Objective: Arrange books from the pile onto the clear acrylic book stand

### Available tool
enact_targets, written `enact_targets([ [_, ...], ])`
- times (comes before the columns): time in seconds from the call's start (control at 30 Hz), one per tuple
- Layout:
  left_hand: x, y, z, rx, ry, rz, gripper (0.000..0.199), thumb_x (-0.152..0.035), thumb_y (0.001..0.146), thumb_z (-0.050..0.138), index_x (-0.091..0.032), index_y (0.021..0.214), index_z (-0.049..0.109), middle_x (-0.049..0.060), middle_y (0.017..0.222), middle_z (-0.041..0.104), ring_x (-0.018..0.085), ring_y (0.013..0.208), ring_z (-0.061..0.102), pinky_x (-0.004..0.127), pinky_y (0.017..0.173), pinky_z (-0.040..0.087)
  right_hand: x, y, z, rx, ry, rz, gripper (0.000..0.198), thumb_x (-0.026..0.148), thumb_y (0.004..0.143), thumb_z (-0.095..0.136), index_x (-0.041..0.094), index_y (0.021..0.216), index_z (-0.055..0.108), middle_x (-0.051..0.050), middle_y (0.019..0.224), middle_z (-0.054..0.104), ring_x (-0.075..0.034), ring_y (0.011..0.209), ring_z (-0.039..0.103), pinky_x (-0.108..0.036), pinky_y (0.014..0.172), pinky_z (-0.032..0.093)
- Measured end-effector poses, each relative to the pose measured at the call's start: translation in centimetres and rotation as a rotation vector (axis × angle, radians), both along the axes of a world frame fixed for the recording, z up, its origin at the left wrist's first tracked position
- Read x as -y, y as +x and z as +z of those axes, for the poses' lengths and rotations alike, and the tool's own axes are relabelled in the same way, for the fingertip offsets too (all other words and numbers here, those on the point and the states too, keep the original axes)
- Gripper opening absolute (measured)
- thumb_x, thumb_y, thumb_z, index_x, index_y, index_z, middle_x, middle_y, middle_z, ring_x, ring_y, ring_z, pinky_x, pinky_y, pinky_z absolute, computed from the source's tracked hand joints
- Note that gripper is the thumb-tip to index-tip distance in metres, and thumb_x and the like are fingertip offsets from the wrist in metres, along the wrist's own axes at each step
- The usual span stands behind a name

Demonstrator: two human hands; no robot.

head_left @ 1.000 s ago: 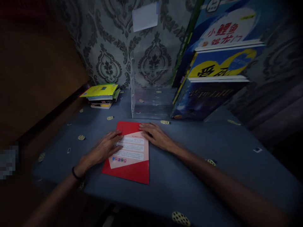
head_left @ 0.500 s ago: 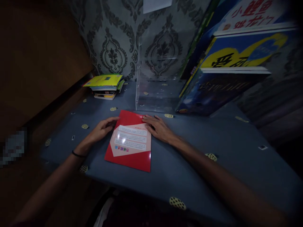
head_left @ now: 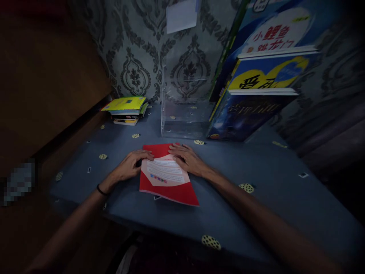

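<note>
A thin red book [head_left: 168, 188] with a pale panel of printed text is between my hands on the blue tablecloth. Its near edge appears raised off the cloth. On its left side my left hand [head_left: 131, 164], with a dark band at the wrist, grips the upper edge, fingertips over the cover and thumb hidden. My right hand [head_left: 188, 160] grips the upper right side, fingers curled over the cover. The book's underside is out of sight.
A clear acrylic stand [head_left: 182, 127] rises behind the book, with large picture books [head_left: 242, 118] standing in tiers on its right. Several small books [head_left: 127, 104] are stacked at the back left. White paper [head_left: 181, 17] is on the patterned wall.
The red book has turned slightly and tipped, its near edge lifting. My left hand has moved right onto its cover edge. The view has shifted a little.
</note>
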State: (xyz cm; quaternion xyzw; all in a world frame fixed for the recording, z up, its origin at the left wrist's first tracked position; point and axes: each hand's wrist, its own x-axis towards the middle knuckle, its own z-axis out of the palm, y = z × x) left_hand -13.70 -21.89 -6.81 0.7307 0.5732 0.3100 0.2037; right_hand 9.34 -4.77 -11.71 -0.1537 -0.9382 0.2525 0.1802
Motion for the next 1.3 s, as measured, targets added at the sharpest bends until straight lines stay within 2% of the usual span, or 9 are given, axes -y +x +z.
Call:
enact_targets([
  [0.2,-1.0,0.6,1.1,0.245,-0.122,0.117,0.023,-0.03,0.075,0.071,-0.018,0.094,0.076,0.008,0.105,0.076,0.025,0.101,0.068,0.032,0.091,0.049,0.3,2.6,1.5,-0.092,-0.341,0.149,0.034,0.036,0.098,0.048,0.024,0.117,0.074,-0.007,0.13,0.07,-0.028,0.135,0.053,-0.054,0.117,0.033],
  [0.37,-2.2,0.9,1.6,0.498,-0.087,0.239,0.027,-0.039,0.075,0.071,-0.015,0.087,0.076,0.007,0.087,0.075,0.022,0.084,0.066,0.027,0.075,0.049,-0.1,5.0,2.3,-0.163,-0.747,0.089,0.039,0.041,0.084,0.066,0.026,0.119,0.074,-0.005,0.13,0.07,-0.03,0.122,0.064,-0.049,0.107,0.047],
  [0.43,-2.8,1.1,1.8,0.577,-0.028,0.267,0.027,-0.04,0.074,0.073,-0.015,0.082,0.075,0.004,0.078,0.073,0.019,0.077,0.064,0.026,0.071,0.048,-0.1,5.3,2.2,-0.211,-0.836,0.028,0.047,0.049,0.076,0.075,0.026,0.117,0.075,-0.006,0.124,0.073,-0.032,0.114,0.067,-0.047,0.098,0.054],
  [0.53,-3.8,1.3,2.0,0.699,0.035,0.288,0.025,-0.039,0.068,0.077,-0.015,0.077,0.074,0.003,0.073,0.071,0.018,0.074,0.062,0.027,0.072,0.049,0.2,4.5,2.1,-0.279,-0.825,-0.083,0.051,0.06,0.073,0.077,0.024,0.109,0.078,-0.007,0.106,0.078,-0.032,0.102,0.07,-0.047,0.091,0.057],
  [0.67,-4.7,1.5,2.3,0.808,0.068,0.283,0.034,-0.043,0.065,0.082,-0.015,0.084,0.074,0.005,0.083,0.074,0.018,0.076,0.063,0.025,0.071,0.05,0.2,2.3,2.8,-0.5,-0.707,-0.131,0.049,0.065,0.076,0.073,0.022,0.097,0.078,-0.007,0.096,0.078,-0.027,0.092,0.07,-0.046,0.091,0.056],
  [0.83,-5.8,1.8,2.5,0.953,0.058,0.364,0.056,-0.06,0.064,0.082,-0.015,0.095,0.07,0.003,0.079,0.069,0.011,0.06,0.056,0.019,0.05,0.043,-1.0,1.2,5.0,-0.638,-0.703,-0.139,0.05,0.063,0.076,0.073,0.021,0.103,0.075,-0.006,0.096,0.077,-0.019,0.07,0.066,-0.031,0.063,0.057],
  [0.93,-6.5,2.3,2.2,0.987,0.061,0.415,0.063,-0.068,0.061,0.08,-0.016,0.095,0.069,0.001,0.077,0.066,0.01,0.059,0.054,0.018,0.047,0.042,-1.4,1.2,5.5,-0.639,-0.694,-0.143,0.049,0.063,0.077,0.072,0.021,0.102,0.073,-0.007,0.095,0.076,-0.018,0.068,0.064,-0.028,0.057,0.053],
  [1.07,-7.0,3.3,1.3,0.993,0.066,0.443,0.069,-0.077,0.058,0.076,-0.015,0.089,0.068,-0.002,0.068,0.059,0.009,0.056,0.048,0.018,0.045,0.038,-1.0,0.9,4.4,-0.651,-0.671,-0.183,0.05,0.065,0.079,0.069,0.021,0.101,0.072,-0.006,0.092,0.074,-0.02,0.071,0.064,-0.029,0.06,0.054],
  [1.3,-6.8,3.9,0.1,1.012,0.057,0.465,0.069,-0.079,0.059,0.074,-0.015,0.084,0.066,-0.005,0.062,0.053,0.008,0.053,0.044,0.017,0.047,0.035,-0.2,0.3,2.8,-0.643,-0.607,-0.208,0.048,0.064,0.087,0.059,0.02,0.102,0.07,-0.004,0.095,0.073,-0.023,0.089,0.065,-0.034,0.082,0.055],
])
